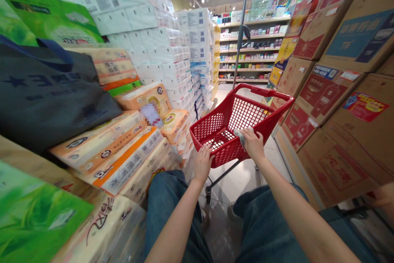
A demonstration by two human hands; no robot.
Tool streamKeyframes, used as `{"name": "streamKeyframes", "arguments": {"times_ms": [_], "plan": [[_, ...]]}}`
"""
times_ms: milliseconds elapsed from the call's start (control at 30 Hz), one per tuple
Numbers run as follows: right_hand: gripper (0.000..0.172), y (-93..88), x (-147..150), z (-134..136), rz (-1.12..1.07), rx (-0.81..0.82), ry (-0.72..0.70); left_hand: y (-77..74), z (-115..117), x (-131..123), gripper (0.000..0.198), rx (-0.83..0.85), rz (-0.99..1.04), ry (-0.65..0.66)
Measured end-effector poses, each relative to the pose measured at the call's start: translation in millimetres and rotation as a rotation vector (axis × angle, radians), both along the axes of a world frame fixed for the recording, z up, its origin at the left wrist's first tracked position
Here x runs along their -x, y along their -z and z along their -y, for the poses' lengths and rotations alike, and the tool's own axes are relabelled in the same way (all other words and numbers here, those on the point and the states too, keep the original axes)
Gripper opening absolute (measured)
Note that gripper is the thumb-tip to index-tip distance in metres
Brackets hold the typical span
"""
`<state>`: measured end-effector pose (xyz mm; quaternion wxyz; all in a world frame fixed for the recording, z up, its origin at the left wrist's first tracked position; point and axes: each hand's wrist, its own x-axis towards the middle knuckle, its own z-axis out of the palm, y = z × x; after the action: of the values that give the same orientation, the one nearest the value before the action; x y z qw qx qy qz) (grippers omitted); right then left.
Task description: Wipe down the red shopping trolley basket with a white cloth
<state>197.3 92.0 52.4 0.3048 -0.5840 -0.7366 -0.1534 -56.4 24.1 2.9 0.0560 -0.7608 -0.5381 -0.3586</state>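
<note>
While a red plastic mesh shopping basket (246, 113) is gripped at its near rim by the left hand (202, 163) and the right hand (250, 143), both curled closed, a small pale grey cloth (240, 136) is pressed under the right hand. The basket is judged light and stiff, best held by the rim. Plastic-wrapped tissue packs (123, 148) are stacked left of the left hand, brown cardboard cartons (326, 103) right of the right hand.

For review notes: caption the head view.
Left hand and right hand grip a red shopping trolley between tissue packs and cartons.
</note>
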Motion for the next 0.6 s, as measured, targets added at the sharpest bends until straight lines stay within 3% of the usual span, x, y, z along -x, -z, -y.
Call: {"name": "streamKeyframes", "arguments": {"times_ms": [100, 233, 333, 400, 500, 600], "plan": [[0.040, 10.5, 33.5, 14.4, -0.067, -0.029, -0.008, 0.5, -2.1, -3.2, 0.030, -0.001, 0.000, 0.003], [0.039, 28.7, 95.4, 45.1, -0.067, -0.022, -0.138, 1.4, -5.8, -2.2, 0.031, 0.007, -0.007, 0.008], [0.037, 34.7, 119.7, 58.9, -0.048, -0.017, -0.220, 1.3, -6.9, 2.0, 0.035, 0.016, -0.016, 0.012], [0.037, 32.0, 116.5, 59.6, -0.003, -0.008, -0.278, 0.6, -6.7, 4.5, 0.035, 0.017, -0.023, 0.018], [0.040, 20.6, 85.4, 47.2, 0.084, 0.013, -0.330, -1.3, -5.8, 5.8, 0.031, 0.012, -0.027, 0.026], [0.042, 9.0, 40.2, 24.4, 0.071, 0.007, -0.212, -2.8, -5.0, 5.0, 0.030, 0.007, -0.021, 0.028]]}}
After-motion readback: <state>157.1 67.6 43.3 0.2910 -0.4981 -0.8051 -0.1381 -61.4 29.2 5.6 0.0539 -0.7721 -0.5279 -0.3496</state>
